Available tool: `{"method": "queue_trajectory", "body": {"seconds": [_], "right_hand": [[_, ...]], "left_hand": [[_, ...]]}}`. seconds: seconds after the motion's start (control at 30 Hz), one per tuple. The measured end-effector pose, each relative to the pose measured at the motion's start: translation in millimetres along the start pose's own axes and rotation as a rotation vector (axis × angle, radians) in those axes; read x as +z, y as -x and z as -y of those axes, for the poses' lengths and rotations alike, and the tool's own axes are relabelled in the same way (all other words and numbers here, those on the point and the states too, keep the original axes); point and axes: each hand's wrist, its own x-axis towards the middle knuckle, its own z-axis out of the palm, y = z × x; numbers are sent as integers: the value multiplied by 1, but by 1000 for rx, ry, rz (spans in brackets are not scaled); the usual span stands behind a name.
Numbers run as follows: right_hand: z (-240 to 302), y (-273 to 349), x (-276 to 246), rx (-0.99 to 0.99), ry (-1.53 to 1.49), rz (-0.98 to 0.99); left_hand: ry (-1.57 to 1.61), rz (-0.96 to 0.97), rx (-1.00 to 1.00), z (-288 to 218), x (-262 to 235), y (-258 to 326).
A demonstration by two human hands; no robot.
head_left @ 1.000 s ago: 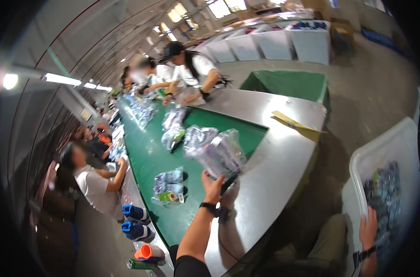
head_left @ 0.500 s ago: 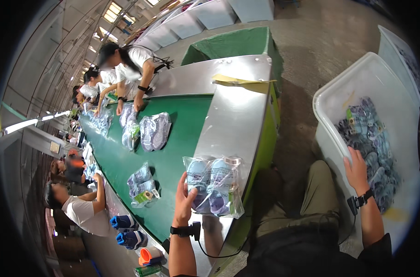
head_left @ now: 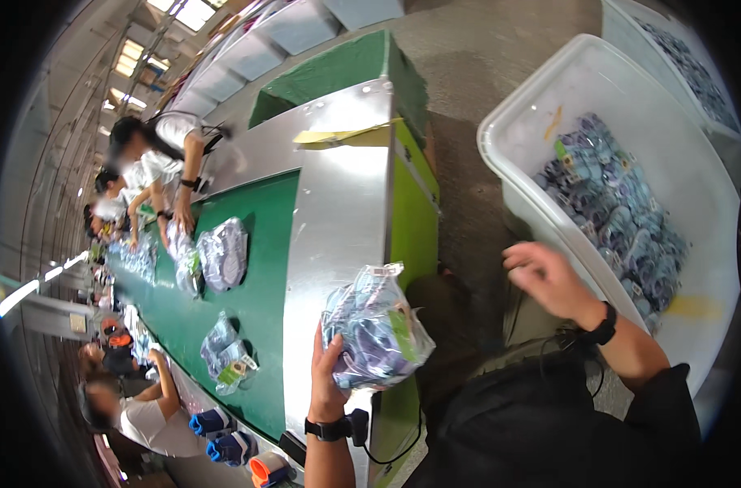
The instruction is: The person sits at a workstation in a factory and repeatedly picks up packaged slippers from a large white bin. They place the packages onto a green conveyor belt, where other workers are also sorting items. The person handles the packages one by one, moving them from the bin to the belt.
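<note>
My left hand grips a clear plastic bag of light blue and purple slippers, tilted up above the metal edge of the table. Through the film show a green label and, at the top corner, a small barcode sticker. My right hand, fingers loosely bent and with nothing visible in it, is in the air beside the near rim of the white bin. Many bagged slippers are heaped inside this bin. On the green belt left of my left hand lies another bagged bundle with a green label.
Beyond it, a co-worker reaches over more bags; another person works across the belt. A green bin stands past the table's end. Blue shoes and an orange cup sit at lower left.
My left hand has lifted the bag of slippers from the metal edge and tilted it. My right hand has left the bin's rim and moved left toward the bag. The view has turned right.
</note>
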Motion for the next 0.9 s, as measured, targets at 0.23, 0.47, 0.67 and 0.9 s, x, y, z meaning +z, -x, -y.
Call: {"method": "queue_trajectory", "body": {"seconds": [0.23,0.47,0.67,0.9], "right_hand": [[33,6,58,208,-234,558],[26,20,36,310,-473,503],[24,26,15,371,-575,490],[6,28,-28,606,-632,544]], "left_hand": [[-87,-80,-6,35,75,10],[-42,-7,-32,28,90,11],[-41,41,-26,34,98,9],[105,369,-340,43,116,13]]}}
